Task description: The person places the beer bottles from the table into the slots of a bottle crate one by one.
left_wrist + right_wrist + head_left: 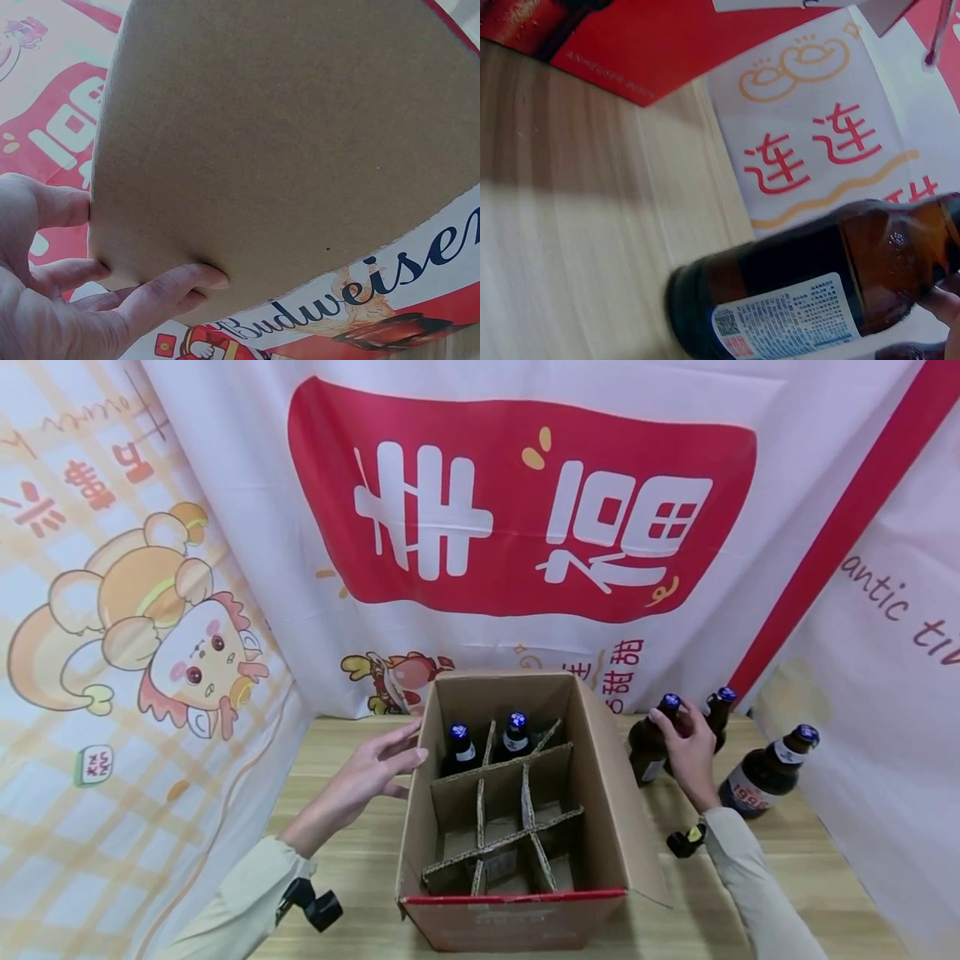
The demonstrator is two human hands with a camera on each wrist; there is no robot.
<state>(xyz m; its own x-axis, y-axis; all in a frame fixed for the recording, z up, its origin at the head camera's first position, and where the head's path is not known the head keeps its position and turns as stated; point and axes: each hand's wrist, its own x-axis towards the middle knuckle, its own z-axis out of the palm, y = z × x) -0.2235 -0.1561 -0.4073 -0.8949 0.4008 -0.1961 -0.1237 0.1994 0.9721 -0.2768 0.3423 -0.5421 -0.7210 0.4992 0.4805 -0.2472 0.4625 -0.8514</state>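
Note:
A cardboard beer box (517, 922) stands on the table with its top open and cardboard dividers (502, 768) inside. Two beer bottles with blue caps sit in its far compartments, one left (460, 750) and one right (516, 743). My left hand (378, 764) rests against the box's far left corner, fingers fairly straight and pressing on the bare cardboard side (285, 150). To the right of the box, my right hand (692, 752) pinches the neck of a brown beer bottle (802, 285). That bottle is nearly upright, with a white back label.
Two more beer bottles stand on the right, one behind my right hand (722, 714) and one with a "1998"-like label (761, 777). A side flap (637, 827) of the box hangs outward. Printed cloth (517, 510) walls the wooden table (337, 852).

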